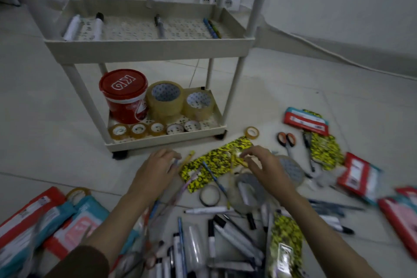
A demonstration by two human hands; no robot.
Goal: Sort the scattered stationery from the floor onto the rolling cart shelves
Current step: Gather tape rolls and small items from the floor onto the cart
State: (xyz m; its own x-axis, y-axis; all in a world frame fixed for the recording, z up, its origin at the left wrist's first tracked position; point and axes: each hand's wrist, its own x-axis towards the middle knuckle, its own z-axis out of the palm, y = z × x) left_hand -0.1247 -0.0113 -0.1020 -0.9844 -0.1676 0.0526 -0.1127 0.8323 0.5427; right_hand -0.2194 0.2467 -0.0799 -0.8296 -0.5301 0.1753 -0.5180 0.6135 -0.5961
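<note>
Hands (158,165) hover near cart (146,48) holding tape rolls (165,99).

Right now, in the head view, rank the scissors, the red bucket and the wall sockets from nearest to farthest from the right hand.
1. Scissors, on the floor just right of the right hand.
2. Red bucket, bottom cart shelf, to the left.
3. Wall sockets, on the wall behind the cart.

Cream cart (147,48) w/ tape rolls (165,97), red tub (125,97), both hands (155,166) over pens (203,210), right grip (262,165) pinching yellow bit.
</note>
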